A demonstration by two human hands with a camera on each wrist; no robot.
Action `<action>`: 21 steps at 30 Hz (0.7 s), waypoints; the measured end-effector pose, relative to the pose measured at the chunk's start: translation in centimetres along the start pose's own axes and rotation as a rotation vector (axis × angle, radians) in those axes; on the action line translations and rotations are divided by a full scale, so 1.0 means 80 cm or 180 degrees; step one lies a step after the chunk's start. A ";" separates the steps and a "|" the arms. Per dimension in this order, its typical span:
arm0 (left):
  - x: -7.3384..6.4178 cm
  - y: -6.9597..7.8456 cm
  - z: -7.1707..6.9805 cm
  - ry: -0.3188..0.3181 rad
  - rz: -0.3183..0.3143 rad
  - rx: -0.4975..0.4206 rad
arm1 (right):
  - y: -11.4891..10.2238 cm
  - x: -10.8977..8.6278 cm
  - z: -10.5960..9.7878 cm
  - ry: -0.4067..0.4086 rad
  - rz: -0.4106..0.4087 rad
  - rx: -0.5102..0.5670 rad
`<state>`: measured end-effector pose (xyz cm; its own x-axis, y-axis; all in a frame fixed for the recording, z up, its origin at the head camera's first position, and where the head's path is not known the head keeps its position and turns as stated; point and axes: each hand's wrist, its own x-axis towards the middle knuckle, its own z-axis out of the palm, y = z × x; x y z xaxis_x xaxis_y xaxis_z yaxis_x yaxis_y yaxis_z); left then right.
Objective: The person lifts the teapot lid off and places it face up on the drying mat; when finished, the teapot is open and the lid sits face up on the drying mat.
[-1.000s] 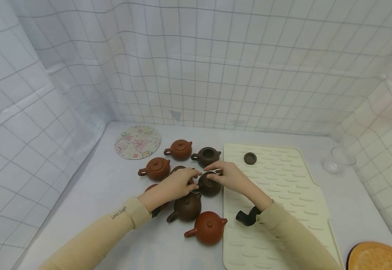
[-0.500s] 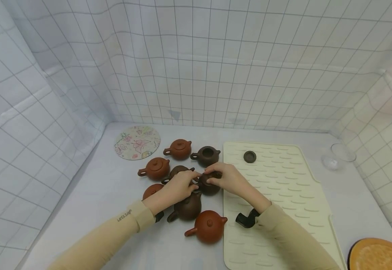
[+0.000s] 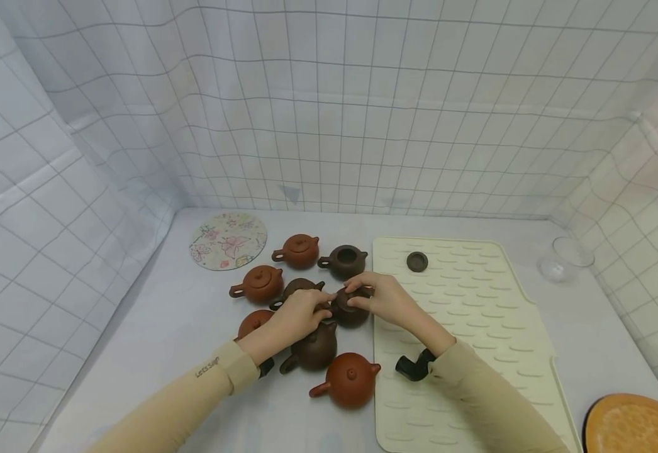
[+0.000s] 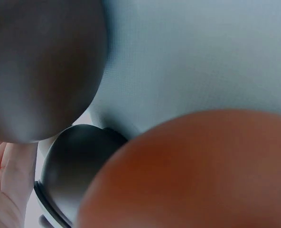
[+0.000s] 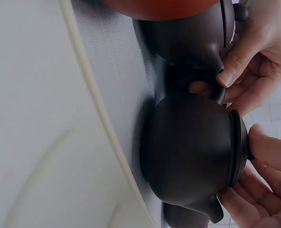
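Note:
A dark brown teapot (image 5: 192, 142) stands on the white cloth between the two hands, just left of the mat edge in the head view. My left hand (image 3: 295, 314) pinches its loop handle (image 5: 220, 96), thumb on the outer side. At the top of the pot, my right hand (image 3: 382, 297) has its thumb at the knob of the lid (image 5: 241, 148), with its other fingers curled round the lid's far side and close to the spout (image 5: 211, 209). Another brown teapot (image 3: 313, 349) sits right beneath the left hand. In the left wrist view, several rounded pot bodies block most of the scene.
Red-brown teapots (image 3: 301, 250) and dark ones crowd around the hands. One dark teapot (image 3: 345, 262) lacks a lid. On the cream mat (image 3: 476, 302) lies a small dark lid (image 3: 417, 262). A floral disc (image 3: 228, 241), clear glassware (image 3: 572, 251) and an orange-topped round (image 3: 635, 421) lie further out.
My right hand's fingers have come down and drawn together at the lid. My left fingers have closed in on the handle. The other teapots stay where they were.

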<state>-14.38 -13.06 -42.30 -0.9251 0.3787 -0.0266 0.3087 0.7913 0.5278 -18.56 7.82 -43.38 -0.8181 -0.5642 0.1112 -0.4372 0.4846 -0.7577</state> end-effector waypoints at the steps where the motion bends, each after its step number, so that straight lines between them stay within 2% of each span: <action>1: 0.000 0.000 0.000 0.0009 0.0001 0.0002 | 0.000 0.000 0.000 -0.0002 -0.0032 -0.0017; 8: 0.000 0.000 0.002 0.0051 0.0017 -0.0043 | -0.001 0.000 -0.004 -0.0010 -0.0339 -0.0362; 11: 0.000 0.000 0.001 0.0044 0.0002 -0.0059 | 0.000 -0.001 -0.005 -0.0002 -0.0326 -0.0289; 16: 0.000 0.001 -0.001 0.0031 0.0004 -0.0026 | 0.006 -0.003 -0.007 0.0086 -0.0041 0.0295; 21: 0.001 0.001 0.000 -0.0003 0.0026 0.0001 | 0.018 -0.009 -0.015 0.0143 0.0509 0.0972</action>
<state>-14.44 -12.97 -42.22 -0.9224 0.3854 -0.0231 0.3162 0.7883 0.5278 -19.06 9.69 -43.75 -0.8858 -0.4640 -0.0015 -0.1756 0.3384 -0.9245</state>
